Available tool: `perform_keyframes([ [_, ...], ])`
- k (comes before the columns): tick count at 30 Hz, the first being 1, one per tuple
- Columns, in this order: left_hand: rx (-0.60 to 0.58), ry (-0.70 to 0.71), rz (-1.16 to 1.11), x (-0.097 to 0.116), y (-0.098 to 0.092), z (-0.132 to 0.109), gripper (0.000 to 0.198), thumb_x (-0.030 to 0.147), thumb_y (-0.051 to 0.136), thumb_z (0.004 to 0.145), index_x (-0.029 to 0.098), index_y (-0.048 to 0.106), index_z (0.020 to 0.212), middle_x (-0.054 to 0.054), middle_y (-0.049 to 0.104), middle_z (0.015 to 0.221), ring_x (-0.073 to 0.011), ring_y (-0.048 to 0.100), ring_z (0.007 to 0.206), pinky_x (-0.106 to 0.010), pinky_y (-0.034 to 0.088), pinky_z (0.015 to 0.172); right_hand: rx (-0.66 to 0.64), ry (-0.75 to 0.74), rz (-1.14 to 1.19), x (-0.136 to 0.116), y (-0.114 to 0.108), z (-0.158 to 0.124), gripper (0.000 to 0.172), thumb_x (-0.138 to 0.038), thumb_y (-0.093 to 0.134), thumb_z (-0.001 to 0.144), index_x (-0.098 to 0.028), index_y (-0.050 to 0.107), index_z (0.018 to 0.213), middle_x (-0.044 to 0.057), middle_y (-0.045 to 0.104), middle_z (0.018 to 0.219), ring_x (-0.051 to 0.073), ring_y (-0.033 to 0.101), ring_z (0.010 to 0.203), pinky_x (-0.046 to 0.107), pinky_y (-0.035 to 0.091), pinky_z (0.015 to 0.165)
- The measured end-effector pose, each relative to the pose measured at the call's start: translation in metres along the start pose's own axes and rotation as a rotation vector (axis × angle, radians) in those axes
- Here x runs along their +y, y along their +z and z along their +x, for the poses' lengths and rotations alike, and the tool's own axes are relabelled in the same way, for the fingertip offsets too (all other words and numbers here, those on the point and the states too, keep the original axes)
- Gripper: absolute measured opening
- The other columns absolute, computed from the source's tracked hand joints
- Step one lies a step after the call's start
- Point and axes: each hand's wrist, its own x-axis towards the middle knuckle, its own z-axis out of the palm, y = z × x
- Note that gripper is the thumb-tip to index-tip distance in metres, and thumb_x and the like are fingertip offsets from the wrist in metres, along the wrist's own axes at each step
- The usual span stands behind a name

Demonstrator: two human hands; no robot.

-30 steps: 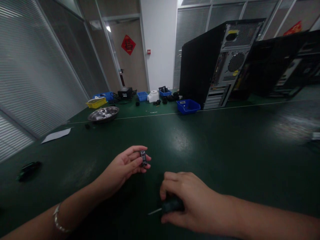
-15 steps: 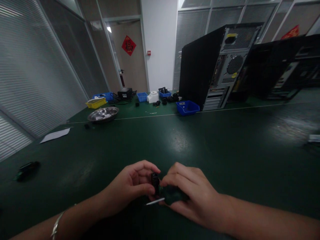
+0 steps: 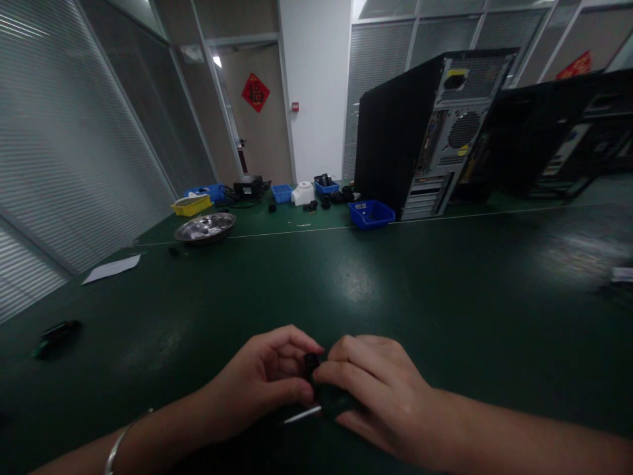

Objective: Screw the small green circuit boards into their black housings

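The part [image 3: 311,363], small and black, is between the two hands above the near side of the desk [image 3: 222,284]; fingers hide much of it. The left hand [image 3: 274,369] holds it, thumb below and index finger curved over it. The right hand [image 3: 378,382] has its fingertips at the part's right side and its palm closed round a screwdriver [image 3: 333,401], whose shaft points left, just below the left thumb. A bangle [image 3: 116,445] circles the left wrist.

Toward the desk's left edge lie a dark green object [image 3: 57,336], too blurred to name, and, farther back, a paper [image 3: 113,268]. Near the far left corner are a steel bowl [image 3: 202,241] and, behind it, a yellow tray [image 3: 192,208]. Toward the far edge, right of the bowl, stand a white device [image 3: 303,193], a blue bin [image 3: 376,221] and, just beside the bin, a black tower [image 3: 390,138].
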Motion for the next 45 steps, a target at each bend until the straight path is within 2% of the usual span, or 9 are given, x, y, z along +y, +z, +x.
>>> perform_keyframes([
  [7,0.037,0.001,0.066,0.000,0.006,-0.001,0.028,0.014,0.069,0.084,0.017,0.060,0.110,-0.005,0.071,0.098,-0.0202,0.067,0.099,-0.034,0.049,0.087,-0.054,0.040,-0.039,0.003,0.004,-0.002,0.019,-0.026,0.051,0.096,-0.015,0.061,0.109,0.008,0.067,0.093,0.021,0.061,0.074,0.033,0.043,0.061],
  [11,0.064,0.034,0.086,0.003,0.005,0.000,0.029,0.014,0.068,0.084,0.018,0.061,0.112,-0.006,0.072,0.102,-0.0198,0.068,0.096,-0.034,0.051,0.086,-0.032,0.095,0.006,0.006,0.007,-0.002,0.029,-0.030,0.057,0.095,-0.019,0.056,0.122,0.006,0.067,0.097,0.020,0.063,0.078,0.032,0.043,0.064],
  [14,0.206,0.110,0.070,0.013,-0.009,0.004,0.033,0.014,0.068,0.084,0.018,0.060,0.116,-0.008,0.072,0.104,-0.0198,0.069,0.092,-0.032,0.053,0.082,0.004,0.179,0.092,0.008,0.006,-0.001,0.039,-0.032,0.061,0.093,-0.021,0.052,0.129,0.006,0.065,0.099,0.019,0.063,0.079,0.030,0.043,0.065],
  [20,0.912,0.388,-0.123,0.038,-0.098,0.008,0.023,0.006,0.053,0.088,0.011,0.069,0.103,-0.009,0.072,0.088,-0.0157,0.067,0.077,-0.022,0.055,0.067,-0.036,0.218,0.259,0.009,0.008,-0.001,0.027,-0.028,0.064,0.090,-0.020,0.063,0.116,0.005,0.063,0.097,0.017,0.062,0.081,0.027,0.044,0.066],
  [23,1.090,0.459,-0.183,0.039,-0.148,0.003,0.028,0.007,0.041,0.093,0.012,0.068,0.091,-0.004,0.065,0.075,-0.0090,0.061,0.062,-0.015,0.051,0.055,-0.066,0.212,0.301,0.010,0.009,0.000,0.024,-0.026,0.064,0.090,-0.018,0.065,0.113,0.005,0.063,0.095,0.016,0.062,0.079,0.027,0.044,0.064],
  [26,1.198,0.487,-0.219,0.034,-0.179,-0.004,0.031,0.002,0.038,0.092,0.011,0.066,0.085,-0.004,0.063,0.074,-0.0090,0.060,0.061,-0.014,0.051,0.054,-0.104,0.206,0.332,0.012,0.009,0.001,0.024,-0.026,0.064,0.090,-0.018,0.065,0.112,0.005,0.064,0.094,0.016,0.062,0.078,0.027,0.044,0.064],
  [30,1.255,0.500,-0.226,0.030,-0.190,-0.009,0.033,-0.001,0.036,0.093,0.011,0.066,0.085,-0.005,0.063,0.076,-0.0101,0.062,0.066,-0.016,0.053,0.057,-0.141,0.197,0.361,0.011,0.008,0.000,0.024,-0.027,0.063,0.090,-0.017,0.065,0.112,0.005,0.064,0.093,0.015,0.061,0.077,0.026,0.043,0.063],
  [36,1.286,0.527,-0.178,0.035,-0.184,-0.010,0.015,0.009,0.048,0.096,0.011,0.063,0.095,-0.001,0.060,0.079,-0.0097,0.058,0.062,-0.018,0.049,0.051,-0.199,0.176,0.362,0.010,0.008,-0.002,0.026,-0.030,0.063,0.091,-0.018,0.065,0.114,0.004,0.065,0.093,0.015,0.062,0.078,0.026,0.042,0.064],
  [45,1.145,0.487,-0.127,0.033,-0.172,-0.004,0.034,-0.003,0.040,0.091,0.013,0.069,0.095,-0.003,0.062,0.077,-0.0097,0.058,0.067,-0.013,0.047,0.055,-0.189,0.173,0.382,0.012,0.008,0.000,0.026,-0.030,0.063,0.091,-0.017,0.065,0.113,0.005,0.065,0.092,0.015,0.061,0.077,0.026,0.042,0.064],
])
